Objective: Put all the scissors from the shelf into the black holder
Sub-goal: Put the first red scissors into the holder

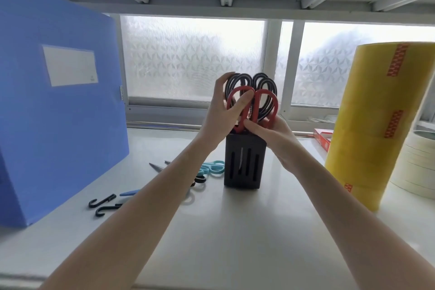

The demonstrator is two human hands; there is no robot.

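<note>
Both hands clamp red-handled scissors (253, 107) standing upright, blades down, in the black holder (244, 162): left hand (219, 115) on the loops, right hand (270, 134) lower. Teal scissors (213, 167) lie flat, near-left, closer to the left hand.

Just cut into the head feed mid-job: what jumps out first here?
Dead centre, both hands, the left hand and right hand, grip the red-handled scissors standing in the black holder with darker-handled pairs behind. A big blue file box fills the left side, and a tall stack of yellow tape rolls stands at right. Light blue scissors lie on the shelf left of the holder, not yet stowed.
</note>
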